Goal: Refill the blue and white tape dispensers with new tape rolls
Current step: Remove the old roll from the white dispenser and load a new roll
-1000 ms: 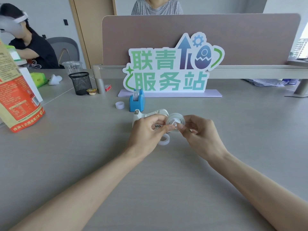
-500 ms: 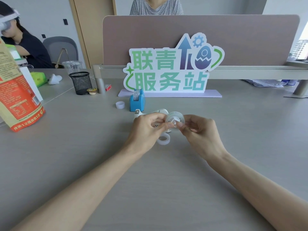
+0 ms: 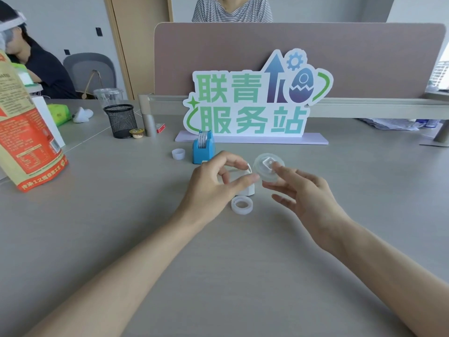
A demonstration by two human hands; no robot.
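Clear tape roll [image 3: 268, 170] pinched in right hand [image 3: 307, 190] fingertips, left hand [image 3: 215, 184] thumb and finger pinched together beside it, white dispenser [image 3: 247, 189] behind left fingers, spare ring [image 3: 242, 205] below

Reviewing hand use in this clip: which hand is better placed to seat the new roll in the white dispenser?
Right. The right hand already holds the tape roll in its fingertips, just above and beside the white dispenser. The left hand hovers over the dispenser, so it looks better suited to steadying it.

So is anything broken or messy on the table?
Nothing looks broken or spilled. A loose tape ring lies flat by the white dispenser, and a small white core sits beside the blue dispenser, ordinary for a refill.
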